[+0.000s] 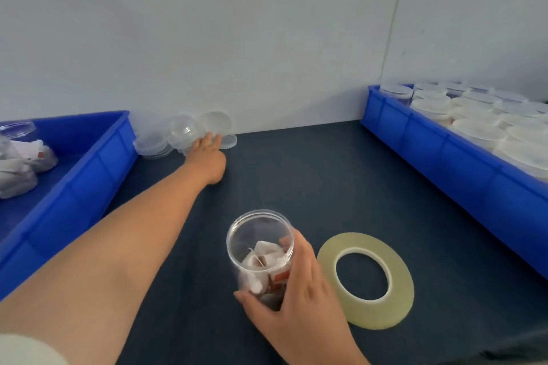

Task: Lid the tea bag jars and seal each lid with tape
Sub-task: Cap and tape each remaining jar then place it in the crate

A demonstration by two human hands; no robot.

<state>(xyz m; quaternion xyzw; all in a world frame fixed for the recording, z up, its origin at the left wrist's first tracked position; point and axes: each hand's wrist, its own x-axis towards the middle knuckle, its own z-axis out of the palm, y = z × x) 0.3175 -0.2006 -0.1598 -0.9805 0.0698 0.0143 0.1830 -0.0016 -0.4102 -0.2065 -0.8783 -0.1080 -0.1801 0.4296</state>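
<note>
Standing near the middle of the table, the jar was upright and had no lid, with tea bags heaped in its lower half. The right hand gripped it from the right and near side, fingers curled round the wall and the thumb pressed low on the near left.

Just right of that hand the tape, a wide pale-yellow roll, lay flat on the dark table, close to the hand; I could not tell whether they touched.

The left hand was stretched far out to the loose lids piled against the wall at the far left. Its fingers were straight and close together, tips resting on the pile; whether they had hold of any lid I could not tell, as that spot was blurred.

Left of the lids stood the left bin, blue, holding a second jar and white bundles. Along the right edge ran the right bin, also blue, packed with lidded jars standing in rows.

A pale sleeve showed at the near left corner.
</note>
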